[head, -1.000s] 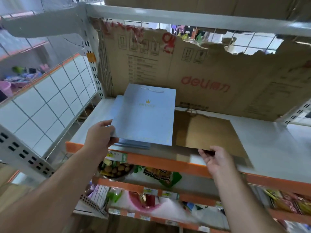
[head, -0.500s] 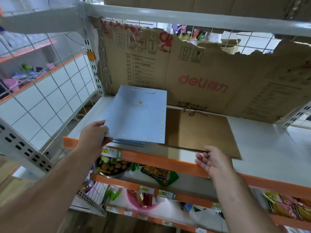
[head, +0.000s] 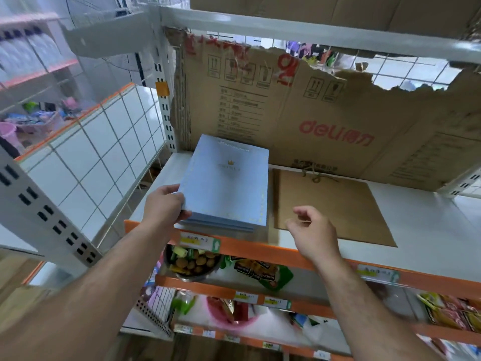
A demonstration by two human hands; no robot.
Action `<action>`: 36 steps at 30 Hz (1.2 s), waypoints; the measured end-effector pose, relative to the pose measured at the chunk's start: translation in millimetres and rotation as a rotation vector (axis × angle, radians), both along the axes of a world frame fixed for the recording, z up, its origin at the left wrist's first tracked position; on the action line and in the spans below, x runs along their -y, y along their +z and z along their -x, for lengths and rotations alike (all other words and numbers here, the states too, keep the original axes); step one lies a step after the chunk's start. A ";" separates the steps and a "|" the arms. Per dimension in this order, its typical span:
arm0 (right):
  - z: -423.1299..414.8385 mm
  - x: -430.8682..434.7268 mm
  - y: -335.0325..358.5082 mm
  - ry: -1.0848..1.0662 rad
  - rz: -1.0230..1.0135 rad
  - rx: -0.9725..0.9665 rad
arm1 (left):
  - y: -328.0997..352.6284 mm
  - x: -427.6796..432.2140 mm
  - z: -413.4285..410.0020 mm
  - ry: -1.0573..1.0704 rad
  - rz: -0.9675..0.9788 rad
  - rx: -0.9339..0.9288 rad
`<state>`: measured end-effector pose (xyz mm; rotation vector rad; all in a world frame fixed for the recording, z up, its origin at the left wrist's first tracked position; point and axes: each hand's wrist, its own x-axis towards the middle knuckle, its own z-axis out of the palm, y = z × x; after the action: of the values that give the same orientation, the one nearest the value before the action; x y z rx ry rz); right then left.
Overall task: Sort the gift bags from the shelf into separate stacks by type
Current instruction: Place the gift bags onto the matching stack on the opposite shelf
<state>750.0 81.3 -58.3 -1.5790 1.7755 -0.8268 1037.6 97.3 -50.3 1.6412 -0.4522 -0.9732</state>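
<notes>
A stack of flat light-blue gift bags (head: 229,186) with a small gold crown lies on the white shelf (head: 421,230), near its left end. My left hand (head: 165,204) grips the stack's near left corner. Right beside the stack lies a flat brown kraft gift bag (head: 335,207) with a twine handle at its far edge. My right hand (head: 312,230) hovers just above the brown bag's near left corner, its fingers loosely curled and holding nothing.
A torn cardboard sheet (head: 312,121) printed "deli" lines the shelf's back. An orange rail (head: 260,250) with price tags edges the front. Lower shelves hold a bowl of snacks (head: 194,261) and packets. A wire grid panel (head: 86,162) closes the left side.
My right hand has let go of the brown bag's near edge and lifted off it. The blue stack has been squared up and now lies apart from the brown bag instead of overlapping it.
</notes>
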 end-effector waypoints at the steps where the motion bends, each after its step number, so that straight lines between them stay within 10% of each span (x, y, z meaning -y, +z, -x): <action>1: -5.6 -0.9 0.7 0.004 0.006 -0.016 | -1.3 3.2 -3.7 -0.018 0.002 0.011; 10: -41.1 -8.4 3.1 0.068 0.019 -0.364 | -17.4 11.8 -15.8 -0.555 -0.310 1.050; 28: -50.4 -11.1 -11.0 0.189 -0.203 -0.567 | -21.7 10.9 -30.0 -0.717 -0.288 1.048; 36: -41.0 -70.7 3.3 0.066 -0.104 -0.569 | -13.5 -29.9 10.6 -0.771 0.004 1.283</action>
<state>791.0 152.0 -55.0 -1.9157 2.0899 -0.2521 1027.0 127.2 -63.8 1.9555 -2.0350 -0.2615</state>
